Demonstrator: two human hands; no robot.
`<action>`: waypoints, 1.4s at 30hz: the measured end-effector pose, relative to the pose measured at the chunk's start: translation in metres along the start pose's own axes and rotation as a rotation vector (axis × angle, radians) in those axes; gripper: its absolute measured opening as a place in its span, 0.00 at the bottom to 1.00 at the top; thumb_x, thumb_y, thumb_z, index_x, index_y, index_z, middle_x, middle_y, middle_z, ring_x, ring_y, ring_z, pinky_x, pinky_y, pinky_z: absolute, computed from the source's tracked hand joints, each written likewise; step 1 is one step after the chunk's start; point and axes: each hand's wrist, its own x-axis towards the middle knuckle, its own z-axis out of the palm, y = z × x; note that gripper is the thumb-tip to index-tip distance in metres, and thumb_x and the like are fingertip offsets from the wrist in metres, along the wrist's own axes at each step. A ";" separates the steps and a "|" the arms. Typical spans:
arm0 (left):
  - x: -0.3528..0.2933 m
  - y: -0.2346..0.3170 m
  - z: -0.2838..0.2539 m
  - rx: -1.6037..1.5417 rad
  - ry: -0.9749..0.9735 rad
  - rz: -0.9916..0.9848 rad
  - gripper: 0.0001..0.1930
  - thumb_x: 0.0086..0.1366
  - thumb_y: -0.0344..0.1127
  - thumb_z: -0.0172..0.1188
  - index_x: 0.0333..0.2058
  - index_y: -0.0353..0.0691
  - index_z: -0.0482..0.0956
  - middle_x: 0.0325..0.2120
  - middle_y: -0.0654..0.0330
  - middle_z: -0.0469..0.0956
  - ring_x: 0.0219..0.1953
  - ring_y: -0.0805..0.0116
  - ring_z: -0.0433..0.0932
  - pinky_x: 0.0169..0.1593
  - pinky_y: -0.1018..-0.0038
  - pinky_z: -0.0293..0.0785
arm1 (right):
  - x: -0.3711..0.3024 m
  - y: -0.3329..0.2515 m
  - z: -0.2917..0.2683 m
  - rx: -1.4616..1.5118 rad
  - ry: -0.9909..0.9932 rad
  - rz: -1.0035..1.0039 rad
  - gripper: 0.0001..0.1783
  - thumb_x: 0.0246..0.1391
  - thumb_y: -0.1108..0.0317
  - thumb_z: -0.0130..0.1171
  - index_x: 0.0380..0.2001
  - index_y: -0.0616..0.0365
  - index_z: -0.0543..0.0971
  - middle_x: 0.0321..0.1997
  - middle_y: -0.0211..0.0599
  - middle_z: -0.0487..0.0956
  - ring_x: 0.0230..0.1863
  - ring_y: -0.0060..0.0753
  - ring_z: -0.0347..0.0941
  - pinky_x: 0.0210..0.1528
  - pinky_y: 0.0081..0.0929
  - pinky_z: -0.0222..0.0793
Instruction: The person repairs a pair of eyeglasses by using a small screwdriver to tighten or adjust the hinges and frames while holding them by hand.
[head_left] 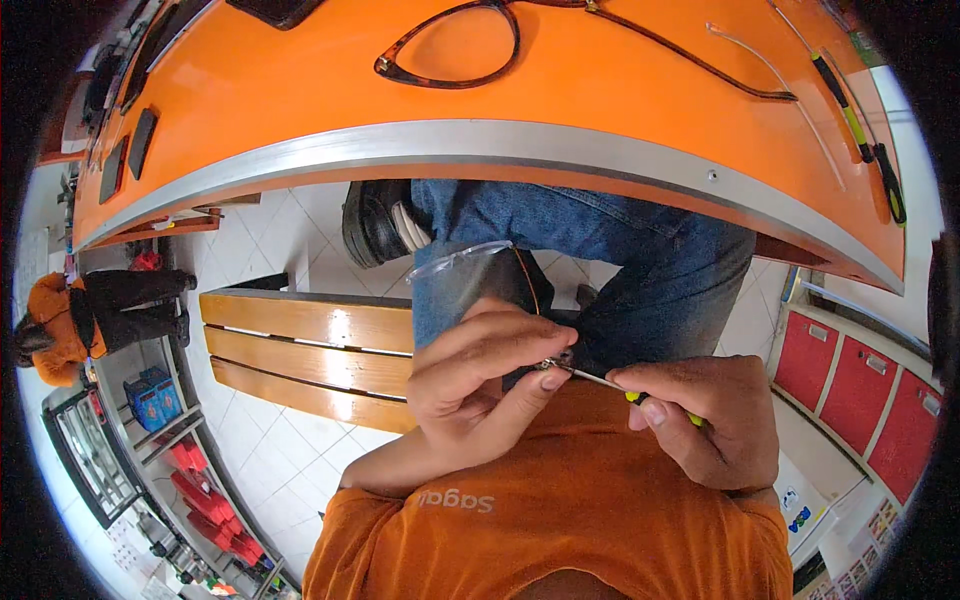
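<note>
My left hand (490, 385) pinches a small metal hinge piece (553, 364) between thumb and fingertips. From this hand rises a thin gold-coloured wire eyeglass temple (527, 278), ending in a clear tip (460, 259); the fingers hide where it joins. My right hand (705, 415) is closed around a small screwdriver (597, 378) with a yellow-green and black handle. Its thin shaft points left, and its tip meets the hinge piece at my left fingertips. Both hands are above my lap, in front of my orange shirt.
On the orange table (300, 100) lie tortoiseshell eyeglasses (448, 82), a loose thin temple (770, 70) and two screwdrivers (845, 105) (888, 185). Dark flat objects (143, 143) sit at the left. A slatted wooden bench (310, 345) stands below; a person in orange (60, 320) is farther left.
</note>
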 end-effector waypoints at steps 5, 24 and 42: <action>0.001 0.002 0.000 0.102 0.004 0.039 0.13 0.52 0.20 0.68 0.38 0.29 0.82 0.36 0.47 0.82 0.35 0.58 0.81 0.38 0.70 0.75 | 0.000 0.002 0.000 -0.080 0.043 -0.058 0.14 0.51 0.76 0.54 0.42 0.63 0.82 0.23 0.41 0.82 0.24 0.34 0.82 0.29 0.25 0.76; 0.001 0.005 -0.001 0.193 -0.018 0.053 0.14 0.50 0.19 0.69 0.38 0.29 0.82 0.37 0.48 0.82 0.34 0.58 0.80 0.37 0.71 0.75 | 0.003 0.000 -0.002 -0.167 0.079 -0.042 0.16 0.47 0.72 0.63 0.42 0.55 0.83 0.25 0.41 0.79 0.23 0.39 0.75 0.26 0.31 0.70; -0.006 0.009 0.007 0.072 0.089 -0.067 0.16 0.51 0.19 0.70 0.40 0.28 0.79 0.36 0.47 0.82 0.33 0.61 0.80 0.35 0.74 0.74 | 0.002 0.002 -0.001 -0.203 0.100 -0.022 0.15 0.50 0.68 0.64 0.43 0.50 0.82 0.30 0.41 0.77 0.30 0.44 0.77 0.31 0.36 0.73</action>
